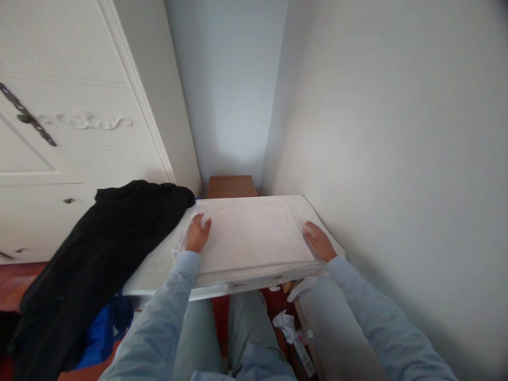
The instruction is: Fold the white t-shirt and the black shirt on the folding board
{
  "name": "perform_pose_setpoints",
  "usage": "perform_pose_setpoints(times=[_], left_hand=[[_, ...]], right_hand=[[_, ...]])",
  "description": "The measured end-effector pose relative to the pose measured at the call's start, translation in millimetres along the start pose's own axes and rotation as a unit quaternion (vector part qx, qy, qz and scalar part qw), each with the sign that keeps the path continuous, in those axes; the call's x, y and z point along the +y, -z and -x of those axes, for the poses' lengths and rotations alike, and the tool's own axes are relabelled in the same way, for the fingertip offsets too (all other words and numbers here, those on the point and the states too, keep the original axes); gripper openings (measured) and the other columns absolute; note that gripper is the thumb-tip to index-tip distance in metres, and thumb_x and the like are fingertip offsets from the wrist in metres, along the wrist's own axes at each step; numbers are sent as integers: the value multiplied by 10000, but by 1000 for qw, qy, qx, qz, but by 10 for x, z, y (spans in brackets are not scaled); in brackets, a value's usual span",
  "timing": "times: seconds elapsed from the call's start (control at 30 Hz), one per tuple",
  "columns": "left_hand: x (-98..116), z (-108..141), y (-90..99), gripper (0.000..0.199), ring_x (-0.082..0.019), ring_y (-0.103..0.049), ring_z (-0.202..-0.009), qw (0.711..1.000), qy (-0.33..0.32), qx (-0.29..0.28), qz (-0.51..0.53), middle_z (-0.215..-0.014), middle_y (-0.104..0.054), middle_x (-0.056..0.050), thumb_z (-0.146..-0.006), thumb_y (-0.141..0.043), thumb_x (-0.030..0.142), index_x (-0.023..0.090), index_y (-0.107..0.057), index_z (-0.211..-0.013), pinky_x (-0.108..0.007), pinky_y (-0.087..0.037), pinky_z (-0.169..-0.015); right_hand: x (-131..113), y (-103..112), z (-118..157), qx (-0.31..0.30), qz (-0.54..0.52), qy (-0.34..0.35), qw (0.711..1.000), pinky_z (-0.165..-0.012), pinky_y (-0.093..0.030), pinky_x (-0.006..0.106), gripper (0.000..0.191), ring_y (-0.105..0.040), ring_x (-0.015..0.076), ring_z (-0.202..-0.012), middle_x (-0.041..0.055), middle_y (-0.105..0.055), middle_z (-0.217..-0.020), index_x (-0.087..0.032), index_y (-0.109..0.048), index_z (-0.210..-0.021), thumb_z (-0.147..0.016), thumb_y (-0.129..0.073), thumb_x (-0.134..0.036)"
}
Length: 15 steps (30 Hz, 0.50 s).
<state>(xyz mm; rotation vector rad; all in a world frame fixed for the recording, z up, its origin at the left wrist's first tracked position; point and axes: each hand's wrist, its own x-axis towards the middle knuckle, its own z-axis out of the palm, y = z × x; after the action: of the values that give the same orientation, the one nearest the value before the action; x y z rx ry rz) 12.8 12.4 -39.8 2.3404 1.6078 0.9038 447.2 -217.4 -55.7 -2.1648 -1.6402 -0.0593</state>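
Here it is, centre stage: a white, thin, flat rectangle of folded cloth, spread smooth on a white, hard-topped table, its near side running close along the table's front edge. On its left side lies the left hand, palm down, thumb apart from the fingers, wide and relaxed, gripping nothing. Over on the right side, the right hand matches it, flat and loosely spread, fingertips at the cloth's border; whether they pinch any fabric, I cannot tell. Both arms reach in wearing light-blue, long sleeves, one from each side.

Just left of the cloth, a big black fabric garment drapes over the table's corner and spills down, with a bright blue piece of fabric showing beneath it. Behind the table's far edge sits a brown, wood-grained, box-shaped piece. To the left rises a white panelled wardrobe with dark metal handles and a scrolled relief; to the right, a plain pale wall. Down below, crumpled white paper lies near the person's grey-green trousers.
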Motion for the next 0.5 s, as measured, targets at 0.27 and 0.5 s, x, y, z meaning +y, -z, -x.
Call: perform_pose_setpoints(times=[0.27,0.5], left_hand=[[610,923,97,542,-338,-370,-1460,990,-133,-40,4,-1485,-509,-210,-972,-471,473,116,-528,-1376,-532,-384,-1155],[826,1504,29,562,-411,-374,-1442,982,-140,-76,-105,-1479,-491,-266,-961,-514,466,87,-573,-1371,-579,-357,-1152]], right_hand=[[-1070,-83,-389,-41,-53,244,967,-1206,-333,493,539,-398,256,-1449,115,-426,-1572,-207,-502,-1470,-1022,-386,-484],[-1915,-591,-1284,-158,40,350,923,-1246,-195,463,620,-233,261,-1525,136,-267,-1645,-156,-400,-1530,-1019,-414,-506]])
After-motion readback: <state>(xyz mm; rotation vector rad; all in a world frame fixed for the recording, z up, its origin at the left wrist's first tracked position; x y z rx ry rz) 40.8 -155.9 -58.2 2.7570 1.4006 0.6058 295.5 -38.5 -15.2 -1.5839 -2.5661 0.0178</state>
